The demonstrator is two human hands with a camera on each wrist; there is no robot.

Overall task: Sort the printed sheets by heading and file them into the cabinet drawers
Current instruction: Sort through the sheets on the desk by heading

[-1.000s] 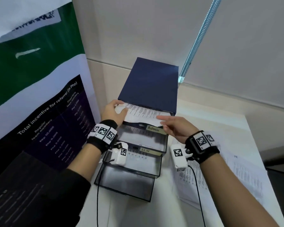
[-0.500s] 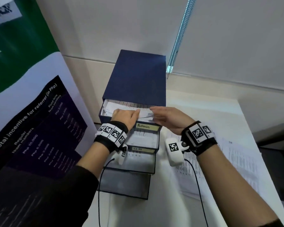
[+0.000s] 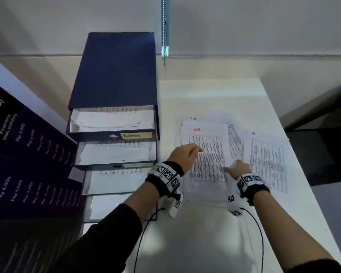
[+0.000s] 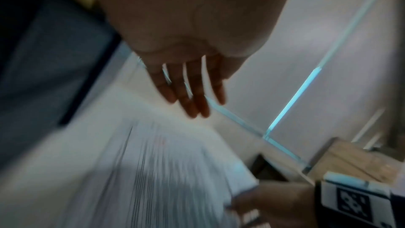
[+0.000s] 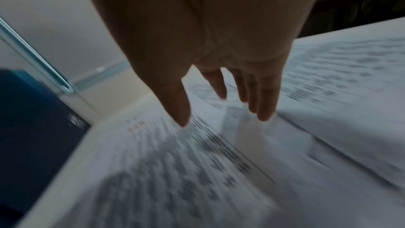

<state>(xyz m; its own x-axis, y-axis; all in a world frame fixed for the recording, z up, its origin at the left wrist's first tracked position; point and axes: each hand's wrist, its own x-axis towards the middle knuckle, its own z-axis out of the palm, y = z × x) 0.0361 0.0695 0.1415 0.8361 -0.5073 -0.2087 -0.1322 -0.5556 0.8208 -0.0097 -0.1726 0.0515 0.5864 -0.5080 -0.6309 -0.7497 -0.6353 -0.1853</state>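
Observation:
A dark blue drawer cabinet (image 3: 114, 71) stands at the table's left, its drawers pulled out in steps with sheets inside; the top drawer (image 3: 112, 121) bears a yellow label. Printed sheets lie spread on the table to its right, the front one (image 3: 207, 160) with a red heading. My left hand (image 3: 187, 154) hovers over that sheet's left edge, fingers straight and holding nothing (image 4: 192, 91). My right hand (image 3: 236, 168) is over the sheet's right edge, fingers extended near the paper (image 5: 223, 103); whether they touch it is unclear.
A further printed sheet (image 3: 268, 160) lies at the right of the spread. A dark poster (image 3: 28, 154) leans at the left beside the cabinet. The white table (image 3: 195, 243) has bare surface toward me. A blind cord (image 3: 164, 26) hangs at the back wall.
Both hands have left the top drawer, where they tucked a sheet in, and moved right over the sheets on the table. The view has swung right.

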